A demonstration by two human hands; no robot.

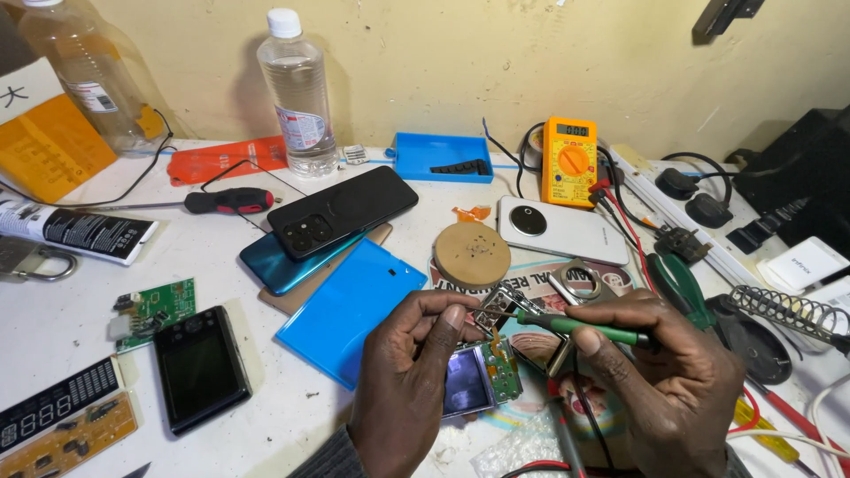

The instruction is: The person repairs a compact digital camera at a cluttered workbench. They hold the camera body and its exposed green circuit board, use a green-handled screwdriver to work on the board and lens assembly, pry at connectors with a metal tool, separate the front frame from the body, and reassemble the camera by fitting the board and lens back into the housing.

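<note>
My left hand [407,372] pinches a small metal frame part [498,305] between thumb and forefinger, just above a small circuit board with a purple screen [478,379]. My right hand [664,372] grips a green-handled soldering iron [593,329] like a pen, its tip pointing left and touching the metal part. Both hands hover over the white table near its front edge. Whether the metal part is attached to the small board I cannot tell.
Stacked phones [341,212], a blue back cover [354,305], a white phone [562,230], a round wooden disc [471,254], an orange multimeter [569,159], a red-handled screwdriver [226,201], a water bottle [297,93], a blue tray [443,157], green boards [155,310], a coiled iron stand [788,312].
</note>
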